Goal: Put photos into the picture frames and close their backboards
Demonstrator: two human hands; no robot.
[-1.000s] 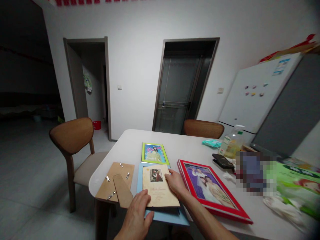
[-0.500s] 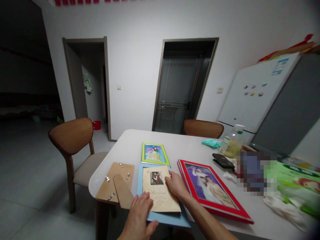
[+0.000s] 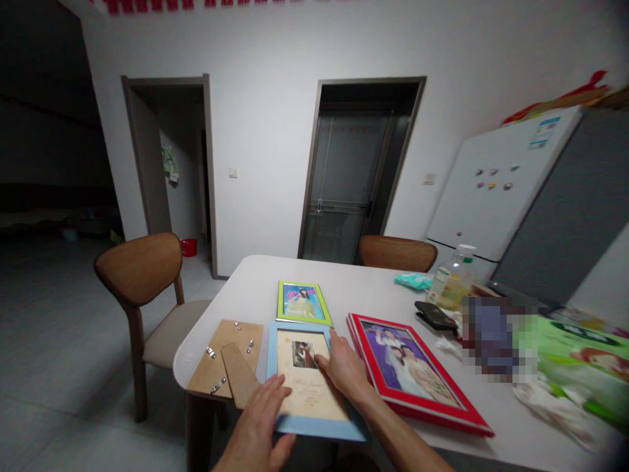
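A cream card (image 3: 308,400) with a small photo and script lies within the light blue picture frame (image 3: 319,427) at the table's near edge. My right hand (image 3: 348,372) is closed at the card's right side, thumb on its face; some fingertips are hidden. My left hand (image 3: 258,419) rests open, with its fingers over the left border of the blue frame and the card's edge. To the left lies a brown backing board (image 3: 240,347) with metal clips and a stand leg. A lime green framed photo (image 3: 301,303) touches the blue frame's far side.
Right of my hands lies a stack of red picture frames (image 3: 417,373). Beyond it are a black wallet-like item (image 3: 436,316), a bottle (image 3: 451,282), a teal wrapper (image 3: 413,282) and a green package (image 3: 584,357). Wooden chairs (image 3: 140,269) stand around the white table (image 3: 223,288).
The cream card has moved down and left into the blue frame's opening, uncovering the lower border. My right thumb has slid onto the card's face. My left hand has shifted slightly left.
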